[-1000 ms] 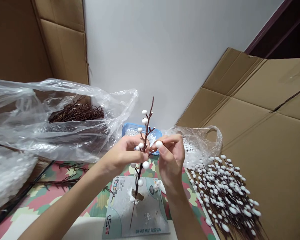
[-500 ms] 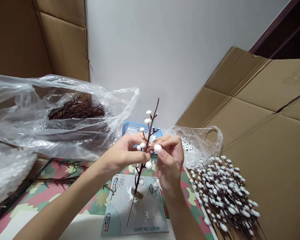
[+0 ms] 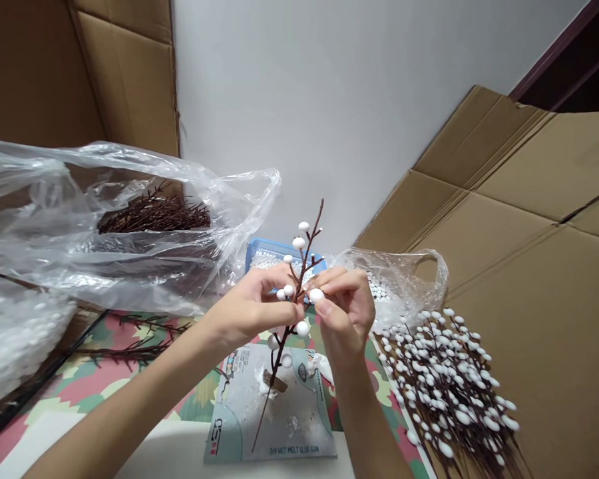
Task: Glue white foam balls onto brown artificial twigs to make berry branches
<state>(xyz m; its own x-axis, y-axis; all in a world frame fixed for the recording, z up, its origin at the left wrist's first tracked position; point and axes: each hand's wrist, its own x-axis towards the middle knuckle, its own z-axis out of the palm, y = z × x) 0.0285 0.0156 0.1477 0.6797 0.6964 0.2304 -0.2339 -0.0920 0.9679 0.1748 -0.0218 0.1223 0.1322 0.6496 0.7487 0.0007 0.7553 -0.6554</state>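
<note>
White foam ball [image 3: 316, 295] in right hand [image 3: 344, 316], branch [image 3: 305, 266] leaning further right

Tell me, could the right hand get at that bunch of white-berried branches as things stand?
Probably yes. The bunch of white-berried branches lies close to the right of the right hand, with nothing between them. But the hand is pinching a white foam ball, so it would likely need to put that down first.

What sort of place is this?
Probably a makeshift home craft corner: a heap of white-berried artificial branches, a plastic bag of bare brown twigs, and a DIY hot melt glue gun card.
</note>
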